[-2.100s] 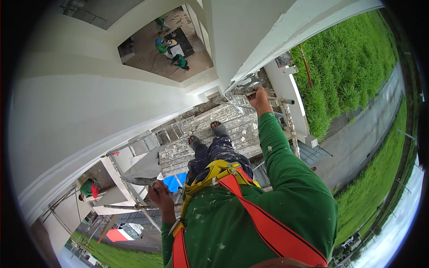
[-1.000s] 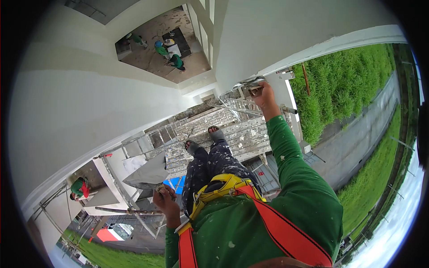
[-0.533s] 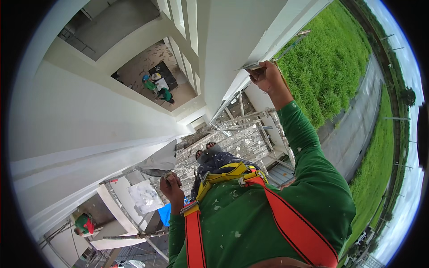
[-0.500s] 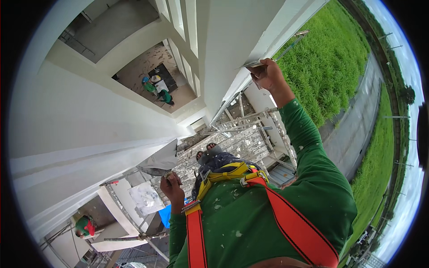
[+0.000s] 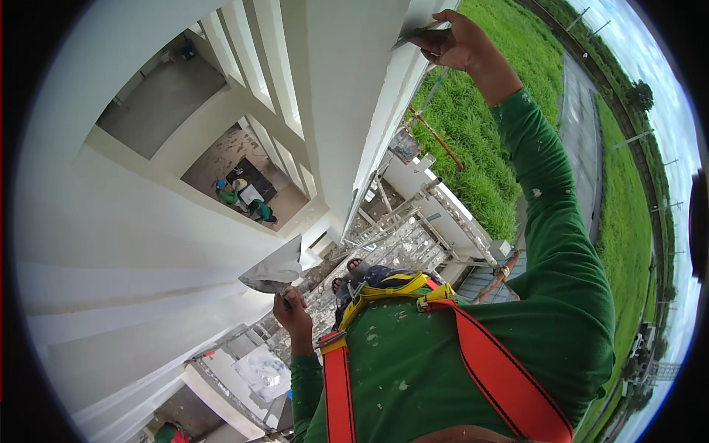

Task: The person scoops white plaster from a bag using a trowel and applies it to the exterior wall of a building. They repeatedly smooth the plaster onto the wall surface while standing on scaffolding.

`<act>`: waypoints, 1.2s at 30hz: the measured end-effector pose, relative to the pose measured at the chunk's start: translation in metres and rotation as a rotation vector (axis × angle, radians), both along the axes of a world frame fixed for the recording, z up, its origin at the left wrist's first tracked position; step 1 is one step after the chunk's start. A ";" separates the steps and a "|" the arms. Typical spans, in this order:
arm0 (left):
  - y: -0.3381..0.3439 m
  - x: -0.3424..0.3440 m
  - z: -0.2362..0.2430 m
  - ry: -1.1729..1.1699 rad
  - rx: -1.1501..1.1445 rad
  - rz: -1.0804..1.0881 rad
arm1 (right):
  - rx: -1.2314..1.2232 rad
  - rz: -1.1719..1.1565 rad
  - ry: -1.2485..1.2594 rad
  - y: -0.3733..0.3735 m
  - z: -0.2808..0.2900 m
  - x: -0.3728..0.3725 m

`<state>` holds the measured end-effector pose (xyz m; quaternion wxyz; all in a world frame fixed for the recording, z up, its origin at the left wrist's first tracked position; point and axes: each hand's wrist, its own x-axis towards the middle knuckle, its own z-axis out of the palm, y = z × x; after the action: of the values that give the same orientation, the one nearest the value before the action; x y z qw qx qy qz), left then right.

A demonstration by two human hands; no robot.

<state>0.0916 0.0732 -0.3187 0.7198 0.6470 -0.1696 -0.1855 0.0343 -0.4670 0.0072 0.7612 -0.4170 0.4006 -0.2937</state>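
Observation:
My left hand [image 5: 293, 316] is closed around the handle of a broad trowel [image 5: 275, 267]. Its wide flat blade points away from me and carries smeared whitish filler. Up at the top, my raised right hand [image 5: 464, 50] grips a flat metal putty knife [image 5: 415, 34], whose blade lies against the edge of the white pillar [image 5: 367, 88]. The fingers partly cover its handle, and the blade's contact with the surface is only partly visible.
Below my feet is a paint-spattered scaffold platform [image 5: 402, 247] with pipes and rails around it. Co-workers in green [image 5: 247, 203] are on a lower floor. A white-stained board [image 5: 264, 373] lies lower left. Grass [image 5: 473, 148] and a road stretch far below on the right.
My right hand has moved up along the pillar edge with the putty knife. The trowel in my left hand is tilted up more. The whole view has shifted.

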 end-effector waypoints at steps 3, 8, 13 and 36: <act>-0.010 0.008 0.006 -0.045 0.026 -0.066 | -0.110 0.153 -0.075 0.005 0.054 -0.013; -0.043 0.019 0.031 0.022 -0.069 -0.222 | -0.351 -0.060 -0.154 0.036 0.059 -0.026; -0.112 0.019 0.101 0.114 -0.272 -0.457 | -0.307 -0.333 -0.551 0.069 -0.044 -0.063; -0.259 -0.007 0.186 -1.411 0.031 0.097 | 0.738 0.544 -0.622 0.140 -0.105 -0.130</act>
<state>0.0843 -0.1859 -0.1327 0.4361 0.6299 -0.5641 0.3080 -0.0960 -0.3269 -0.0980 0.9877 -0.1045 0.1111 -0.0358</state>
